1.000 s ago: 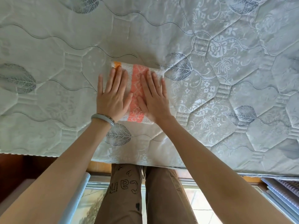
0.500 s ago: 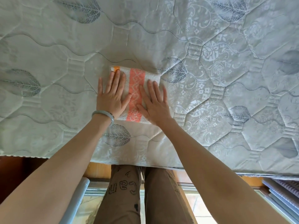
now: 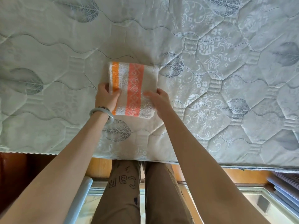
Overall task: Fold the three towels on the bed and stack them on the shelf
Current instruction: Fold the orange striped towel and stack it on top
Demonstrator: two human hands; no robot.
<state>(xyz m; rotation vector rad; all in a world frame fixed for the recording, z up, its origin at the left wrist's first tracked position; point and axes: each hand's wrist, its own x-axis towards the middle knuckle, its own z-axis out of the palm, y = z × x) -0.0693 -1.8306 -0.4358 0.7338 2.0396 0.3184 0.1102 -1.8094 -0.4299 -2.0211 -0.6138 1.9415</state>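
Observation:
A folded white towel (image 3: 133,78) with an orange stripe and a wider coral patterned stripe lies on the quilted mattress (image 3: 210,78), near its front edge. My left hand (image 3: 106,96), with a pale bangle on the wrist, grips the towel's left side, thumb on top. On the towel's right side my right hand (image 3: 159,98) does the same, fingers curled under the edge. No other towel and no shelf are in view.
The mattress edge runs across the frame just in front of my legs (image 3: 137,191). A wooden bed frame (image 3: 242,174) shows below it. A pale tube (image 3: 79,199) stands at lower left, and stacked grey slats (image 3: 284,183) at lower right.
Both hands were pressing flat on top of the towel. They have slid back and apart to its left and right sides and now grip its edges.

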